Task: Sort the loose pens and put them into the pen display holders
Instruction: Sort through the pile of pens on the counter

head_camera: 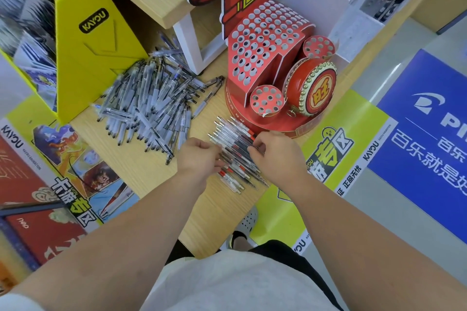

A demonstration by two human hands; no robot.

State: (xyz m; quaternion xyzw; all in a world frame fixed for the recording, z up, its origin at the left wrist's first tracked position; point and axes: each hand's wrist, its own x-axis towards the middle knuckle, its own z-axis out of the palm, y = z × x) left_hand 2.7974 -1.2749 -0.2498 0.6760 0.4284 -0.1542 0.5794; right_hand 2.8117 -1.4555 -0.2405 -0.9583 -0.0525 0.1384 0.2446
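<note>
Small row of pens (pixel 233 137) lies side by side on tabletop (pixel 151 174), just in front of red display holder (pixel 262 50). Left hand (pixel 199 156): fingers curled onto the row's left edge. Right hand (pixel 275 154): fingers curled, pinching pens at the right edge. Large loose pen pile (pixel 151 98) lies to the left, against yellow box (pixel 91 58).

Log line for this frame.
left hand: on row of clear red and black pens, grip unclear | right hand: pinches same row | red cardboard pen display holder: holes empty | pile of clear grey pens: untouched
</note>
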